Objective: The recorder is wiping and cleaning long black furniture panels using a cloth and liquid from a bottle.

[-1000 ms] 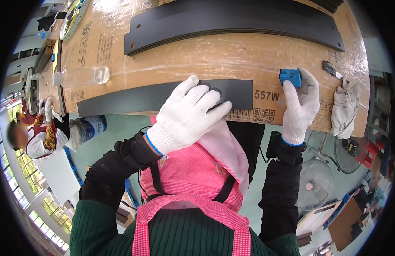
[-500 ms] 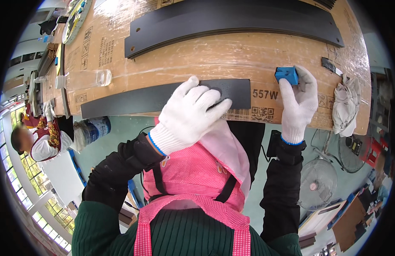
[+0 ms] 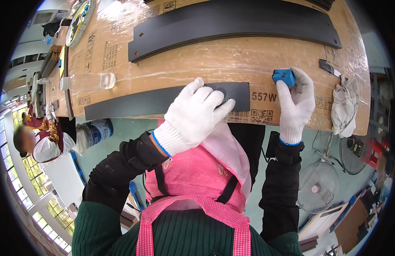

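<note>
A: What are the hands doing at the near edge?

B: The left hand (image 3: 196, 112) lies flat, fingers spread, pressing the right end of a short dark strip (image 3: 163, 101) onto the cardboard-covered bench (image 3: 214, 64). The right hand (image 3: 296, 104) grips a small blue block (image 3: 284, 77) between thumb and fingers, to the right of the strip.

A: And farther off?

B: A crumpled white rag (image 3: 343, 106) on the right, a clear plastic bottle (image 3: 88, 81) on the left, and a long dark strip (image 3: 231, 23) at the far side.
</note>
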`<move>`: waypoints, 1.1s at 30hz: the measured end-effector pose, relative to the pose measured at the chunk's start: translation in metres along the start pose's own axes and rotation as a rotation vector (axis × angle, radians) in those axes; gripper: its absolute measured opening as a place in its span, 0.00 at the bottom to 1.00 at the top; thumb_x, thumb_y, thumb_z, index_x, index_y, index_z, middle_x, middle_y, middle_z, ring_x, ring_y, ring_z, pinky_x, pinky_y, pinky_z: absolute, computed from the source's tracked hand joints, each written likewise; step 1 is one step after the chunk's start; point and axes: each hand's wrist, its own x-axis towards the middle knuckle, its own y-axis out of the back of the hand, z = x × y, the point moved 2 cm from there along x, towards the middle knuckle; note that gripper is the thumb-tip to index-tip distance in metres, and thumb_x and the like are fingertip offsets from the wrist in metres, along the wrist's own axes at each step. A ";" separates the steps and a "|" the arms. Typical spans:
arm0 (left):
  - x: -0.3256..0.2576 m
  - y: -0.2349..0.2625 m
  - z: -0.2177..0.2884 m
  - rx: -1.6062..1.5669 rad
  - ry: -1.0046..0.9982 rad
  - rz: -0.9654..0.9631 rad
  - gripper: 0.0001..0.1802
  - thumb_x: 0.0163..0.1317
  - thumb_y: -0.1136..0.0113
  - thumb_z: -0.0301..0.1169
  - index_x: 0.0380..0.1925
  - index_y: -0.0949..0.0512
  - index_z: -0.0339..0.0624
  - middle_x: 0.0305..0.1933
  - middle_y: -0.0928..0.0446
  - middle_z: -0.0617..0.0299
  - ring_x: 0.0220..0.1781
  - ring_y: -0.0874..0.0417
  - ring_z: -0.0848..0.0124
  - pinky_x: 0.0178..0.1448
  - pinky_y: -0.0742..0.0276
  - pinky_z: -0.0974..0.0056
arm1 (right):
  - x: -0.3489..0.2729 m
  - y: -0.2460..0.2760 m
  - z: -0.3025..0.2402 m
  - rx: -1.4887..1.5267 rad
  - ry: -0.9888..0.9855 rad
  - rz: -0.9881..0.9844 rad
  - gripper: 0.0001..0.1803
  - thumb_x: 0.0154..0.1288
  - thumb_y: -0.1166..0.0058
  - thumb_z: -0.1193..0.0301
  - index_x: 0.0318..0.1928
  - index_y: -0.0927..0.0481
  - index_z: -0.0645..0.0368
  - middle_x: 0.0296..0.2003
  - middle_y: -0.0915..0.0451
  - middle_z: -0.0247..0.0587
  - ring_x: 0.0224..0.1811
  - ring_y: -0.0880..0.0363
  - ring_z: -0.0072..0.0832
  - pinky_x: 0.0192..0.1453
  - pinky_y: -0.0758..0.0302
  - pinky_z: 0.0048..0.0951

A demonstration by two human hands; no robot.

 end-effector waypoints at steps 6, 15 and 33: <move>0.001 0.002 -0.001 0.034 -0.015 -0.028 0.21 0.55 0.35 0.32 0.52 0.15 0.52 0.44 0.22 0.63 0.49 0.17 0.64 0.71 0.22 0.48 | 0.002 -0.005 -0.004 -0.049 0.006 -0.034 0.25 0.67 0.33 0.83 0.64 0.23 0.65 0.53 0.16 0.41 0.53 0.16 0.25 0.61 0.20 0.28; 0.000 0.001 0.002 0.029 0.004 -0.060 0.23 0.55 0.36 0.33 0.53 0.16 0.51 0.44 0.23 0.63 0.48 0.18 0.64 0.70 0.23 0.52 | 0.002 0.000 -0.002 -0.083 0.007 -0.018 0.26 0.67 0.34 0.84 0.64 0.24 0.67 0.54 0.16 0.44 0.54 0.16 0.26 0.61 0.20 0.27; -0.150 0.024 -0.040 -0.141 0.277 0.328 0.39 0.44 0.22 0.45 0.58 0.20 0.44 0.61 0.22 0.53 0.56 0.17 0.53 0.60 0.20 0.49 | 0.017 0.028 0.026 -0.342 0.192 0.260 0.19 0.77 0.37 0.70 0.58 0.20 0.75 0.55 0.12 0.50 0.56 0.14 0.34 0.68 0.22 0.33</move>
